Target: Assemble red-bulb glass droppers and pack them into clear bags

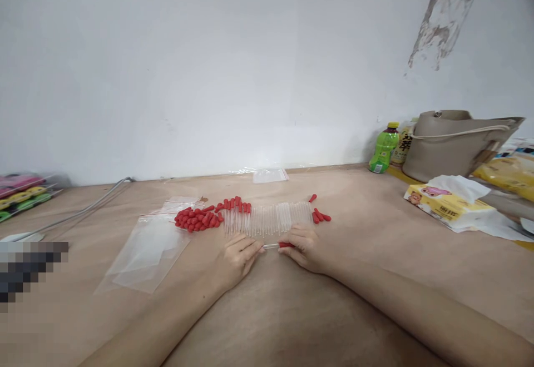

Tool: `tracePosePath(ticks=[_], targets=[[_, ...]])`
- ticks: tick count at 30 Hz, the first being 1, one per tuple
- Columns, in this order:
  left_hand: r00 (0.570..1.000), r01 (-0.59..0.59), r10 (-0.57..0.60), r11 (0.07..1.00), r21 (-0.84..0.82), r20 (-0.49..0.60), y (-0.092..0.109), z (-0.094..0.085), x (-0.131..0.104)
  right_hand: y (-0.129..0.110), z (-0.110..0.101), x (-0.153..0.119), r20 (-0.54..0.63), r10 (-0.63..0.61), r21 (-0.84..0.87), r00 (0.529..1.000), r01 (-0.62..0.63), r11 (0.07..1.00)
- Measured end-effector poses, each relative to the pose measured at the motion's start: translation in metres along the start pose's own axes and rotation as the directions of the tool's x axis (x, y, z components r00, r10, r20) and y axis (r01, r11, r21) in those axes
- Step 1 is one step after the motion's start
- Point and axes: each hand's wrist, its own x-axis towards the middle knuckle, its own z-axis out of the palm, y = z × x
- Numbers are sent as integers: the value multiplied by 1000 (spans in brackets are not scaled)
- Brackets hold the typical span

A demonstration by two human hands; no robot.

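Note:
A clear thin dropper tube (271, 246) lies level between my two hands. My left hand (241, 254) pinches its left end. In the fingers of my right hand (303, 246) is a red rubber bulb (286, 244), which meets the tube's right end; how far the tube goes in is hidden. Just beyond my hands, a row of clear dropper tubes (283, 218) lies side by side, and several at the left end carry red bulbs (237, 204). A pile of loose red bulbs (198, 219) sits left of the row. A few more red bulbs (321, 217) lie to its right.
Clear plastic bags (144, 250) lie flat at the left, near a grey cable (92, 206). At the right stand a green bottle (384, 149), a grey-beige bag (442, 144) and a yellow tissue pack (448, 203). A white wall (208, 78) closes the table's back.

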Motion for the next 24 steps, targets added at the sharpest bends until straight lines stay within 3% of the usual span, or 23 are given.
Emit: tracePosePath(ticks=[12,20,24], targets=[[1000,8,-7,1000,15,-20,0,0,2,8,1,-1,43,-84,-22,996,85,996],[999,42,-42,999,-23,-14,1,1,-5,7,3,-4,-141,48,29,989,-44,999],[987,111,-114,993,-34,-112,-5,-9,-1,8,-7,-2,-240,126,-10,963,-133,991]])
